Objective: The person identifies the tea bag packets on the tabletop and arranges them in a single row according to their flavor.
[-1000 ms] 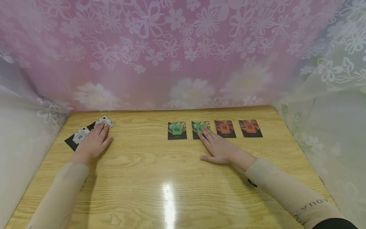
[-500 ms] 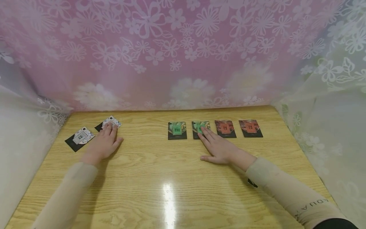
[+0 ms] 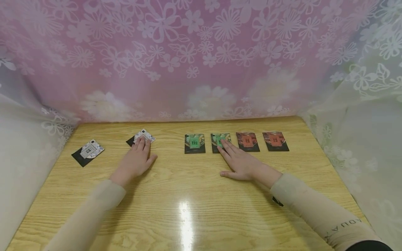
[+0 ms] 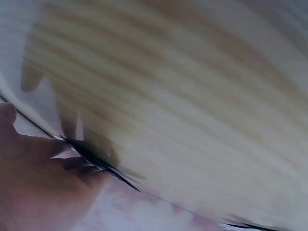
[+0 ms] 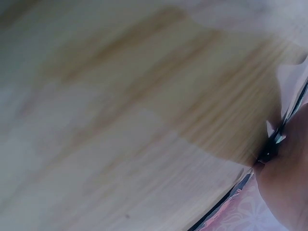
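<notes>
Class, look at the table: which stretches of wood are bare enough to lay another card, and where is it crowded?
Bare: between the silver card and the left hand; between that hand's card and the left green card; the near table. Crowded: the back-right row, right hand touching the second green card, beside two red cards.

You have six cards on the table: two silver-white cards, one (image 3: 143, 136) under your left hand's fingertips and one (image 3: 88, 152) well to that hand's left; two green cards, one (image 3: 220, 141) under your right hand's fingertips and one (image 3: 194, 143) just left of it; two red cards (image 3: 247, 141) (image 3: 275, 141) to that hand's right.
</notes>
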Demonstrator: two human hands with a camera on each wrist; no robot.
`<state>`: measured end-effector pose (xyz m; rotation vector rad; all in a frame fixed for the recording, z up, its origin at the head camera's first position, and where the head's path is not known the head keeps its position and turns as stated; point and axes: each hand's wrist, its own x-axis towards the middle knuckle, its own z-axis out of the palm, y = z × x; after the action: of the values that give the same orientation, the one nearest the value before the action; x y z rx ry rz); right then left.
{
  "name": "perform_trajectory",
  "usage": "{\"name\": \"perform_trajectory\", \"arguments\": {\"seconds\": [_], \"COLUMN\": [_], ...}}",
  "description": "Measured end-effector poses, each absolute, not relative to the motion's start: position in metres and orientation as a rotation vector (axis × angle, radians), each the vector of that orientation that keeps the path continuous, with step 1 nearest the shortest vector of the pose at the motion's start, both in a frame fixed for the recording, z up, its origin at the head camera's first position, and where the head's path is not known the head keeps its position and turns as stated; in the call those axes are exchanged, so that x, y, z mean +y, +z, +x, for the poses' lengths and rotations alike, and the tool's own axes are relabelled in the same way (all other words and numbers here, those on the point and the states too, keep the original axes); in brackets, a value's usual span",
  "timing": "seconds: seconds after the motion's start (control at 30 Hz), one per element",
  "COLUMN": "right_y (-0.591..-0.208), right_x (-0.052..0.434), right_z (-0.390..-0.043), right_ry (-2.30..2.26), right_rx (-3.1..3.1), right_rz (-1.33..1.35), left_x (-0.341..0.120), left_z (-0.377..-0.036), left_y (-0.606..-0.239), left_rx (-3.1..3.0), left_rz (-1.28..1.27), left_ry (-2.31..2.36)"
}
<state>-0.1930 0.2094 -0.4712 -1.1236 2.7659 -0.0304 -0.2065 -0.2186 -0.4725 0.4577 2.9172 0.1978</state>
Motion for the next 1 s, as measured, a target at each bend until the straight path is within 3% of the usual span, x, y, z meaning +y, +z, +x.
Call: {"name": "perform_trajectory", "arguments": {"seconds": [0.43, 1.0], "right_y": [-0.47, -0.469], "right_x": [0.21, 0.21], "right_z": [-0.192, -0.192], "right_ry": [-0.044, -0.041], "right_rx": [2.768, 2.763], "right_rz": [-1.132, -1.132], "left_x": [-0.185, -0.242], "left_z": [-0.193, -0.217], "left_y": [-0.466, -0.463], "left_rx": [2.962, 2.868], "left_rz": [0.488, 0.99], "left_ry": [0.182, 0.137]}}
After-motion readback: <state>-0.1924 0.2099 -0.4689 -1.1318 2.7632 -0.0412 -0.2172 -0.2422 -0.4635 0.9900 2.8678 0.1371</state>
